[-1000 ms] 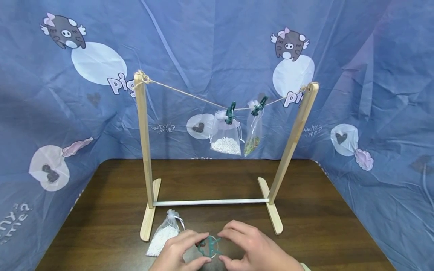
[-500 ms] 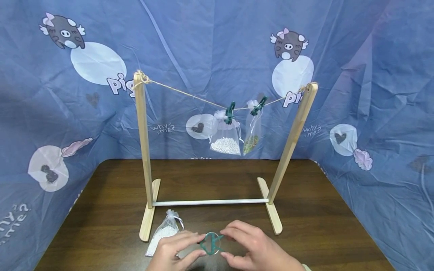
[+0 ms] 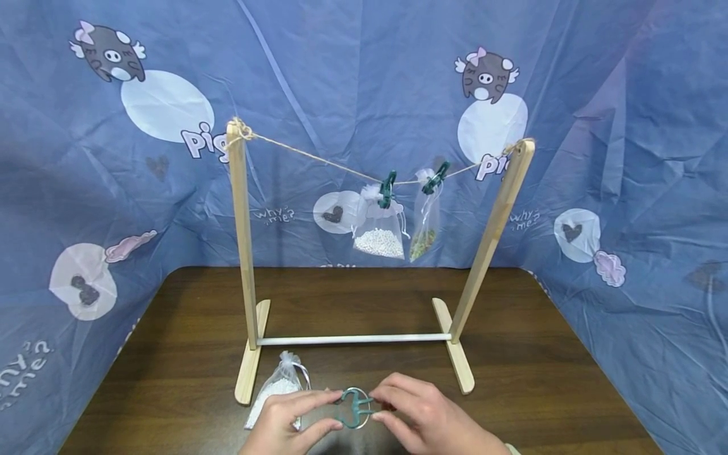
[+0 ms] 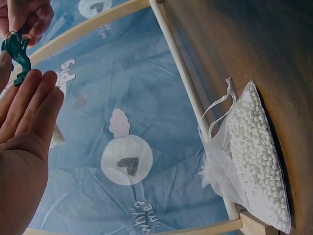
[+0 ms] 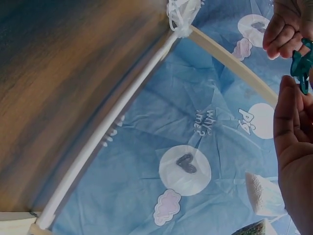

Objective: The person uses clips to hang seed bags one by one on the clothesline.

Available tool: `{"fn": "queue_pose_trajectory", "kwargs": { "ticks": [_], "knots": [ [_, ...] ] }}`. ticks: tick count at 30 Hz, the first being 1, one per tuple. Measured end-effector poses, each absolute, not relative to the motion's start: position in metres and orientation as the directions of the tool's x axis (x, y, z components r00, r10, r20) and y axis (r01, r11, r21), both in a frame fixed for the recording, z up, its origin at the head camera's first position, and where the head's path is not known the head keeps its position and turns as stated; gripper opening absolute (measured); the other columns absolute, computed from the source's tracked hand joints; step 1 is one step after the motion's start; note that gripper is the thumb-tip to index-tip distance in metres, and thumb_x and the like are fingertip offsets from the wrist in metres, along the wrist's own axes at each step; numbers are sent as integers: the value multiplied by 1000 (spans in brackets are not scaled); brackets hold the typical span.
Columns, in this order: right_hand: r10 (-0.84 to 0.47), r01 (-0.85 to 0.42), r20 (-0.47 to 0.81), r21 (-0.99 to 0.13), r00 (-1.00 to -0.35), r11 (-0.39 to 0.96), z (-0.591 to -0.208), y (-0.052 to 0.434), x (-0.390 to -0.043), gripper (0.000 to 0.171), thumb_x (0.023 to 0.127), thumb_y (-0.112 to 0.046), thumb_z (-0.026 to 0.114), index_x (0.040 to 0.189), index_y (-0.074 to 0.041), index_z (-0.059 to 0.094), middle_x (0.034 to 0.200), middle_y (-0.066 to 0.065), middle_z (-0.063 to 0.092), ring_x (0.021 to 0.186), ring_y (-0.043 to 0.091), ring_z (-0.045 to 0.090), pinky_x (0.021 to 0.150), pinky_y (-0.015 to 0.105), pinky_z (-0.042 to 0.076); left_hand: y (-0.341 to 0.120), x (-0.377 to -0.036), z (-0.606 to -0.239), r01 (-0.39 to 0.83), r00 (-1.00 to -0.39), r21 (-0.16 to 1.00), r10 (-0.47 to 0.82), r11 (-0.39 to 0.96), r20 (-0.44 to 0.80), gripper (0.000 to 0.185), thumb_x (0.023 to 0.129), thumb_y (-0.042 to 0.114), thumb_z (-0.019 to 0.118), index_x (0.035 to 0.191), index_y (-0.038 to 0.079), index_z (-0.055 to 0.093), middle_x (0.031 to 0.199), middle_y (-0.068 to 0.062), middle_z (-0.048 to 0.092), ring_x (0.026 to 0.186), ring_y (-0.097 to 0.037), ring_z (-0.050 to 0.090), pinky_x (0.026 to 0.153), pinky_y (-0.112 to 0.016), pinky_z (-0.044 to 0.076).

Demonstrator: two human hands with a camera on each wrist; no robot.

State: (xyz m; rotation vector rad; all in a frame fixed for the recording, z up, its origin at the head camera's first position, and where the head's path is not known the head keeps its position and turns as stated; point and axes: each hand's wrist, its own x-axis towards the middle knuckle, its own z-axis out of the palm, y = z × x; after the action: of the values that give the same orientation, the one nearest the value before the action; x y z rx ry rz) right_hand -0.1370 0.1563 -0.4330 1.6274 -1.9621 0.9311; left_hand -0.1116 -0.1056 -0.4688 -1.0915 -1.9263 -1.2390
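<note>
Between both hands, close over the table's front, is a green clothespin (image 3: pixel 356 409) with a round metal ring spring. My right hand (image 3: pixel 423 407) pinches its two handle ends between thumb and fingers. On the other side, the thumb and index finger of my left hand (image 3: pixel 284 420) hold its jaw ends, spread apart. The left wrist view shows the clothespin (image 4: pixel 18 55) at the fairly straight fingertips; the right wrist view has the clothespin (image 5: pixel 301 68) at its edge. A sheer drawstring bag of white beads (image 3: pixel 272 397) lies just behind my left hand, which partly covers it.
A wooden stand (image 3: pixel 246 240) with a white crossbar (image 3: pixel 352 339) rises behind the hands. From its sagging string (image 3: pixel 318 158) hang a bag of white beads (image 3: pixel 378 243) and a bag of greenish bits (image 3: pixel 423 241), each under a green clothespin. Blue printed cloth (image 3: pixel 352 76) surrounds the table (image 3: pixel 540 379).
The clothespin has turned slightly and its handles have come closer together as my right fingers squeeze in. My left fingers have drawn a little left, to its jaw ends.
</note>
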Motion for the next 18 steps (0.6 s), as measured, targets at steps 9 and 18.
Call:
{"fn": "queue_pose_trajectory", "kwargs": {
  "ticks": [9, 18],
  "knots": [
    [-678, -966, 690, -222, -253, 136, -440, 156, -136, 15, 102, -10, 63, 114, -2, 67, 103, 0, 63, 82, 1, 56, 72, 9, 47, -111, -112, -469, 823, -566, 482, 360, 300, 742, 40, 89, 27, 83, 119, 2, 72, 107, -8, 75, 94, -19, 72, 83, -22, 54],
    [-669, -961, 691, -219, -274, 168, -440, 160, -139, 14, 102, -12, 64, 110, -2, 69, 101, -1, 63, 81, -1, 55, 70, 8, 46, -138, -135, -474, 355, -895, 607, 70, 711, 441, 35, 81, 9, 84, 110, -5, 72, 107, -18, 71, 103, -36, 66, 89, -53, 52]
  ]
}}
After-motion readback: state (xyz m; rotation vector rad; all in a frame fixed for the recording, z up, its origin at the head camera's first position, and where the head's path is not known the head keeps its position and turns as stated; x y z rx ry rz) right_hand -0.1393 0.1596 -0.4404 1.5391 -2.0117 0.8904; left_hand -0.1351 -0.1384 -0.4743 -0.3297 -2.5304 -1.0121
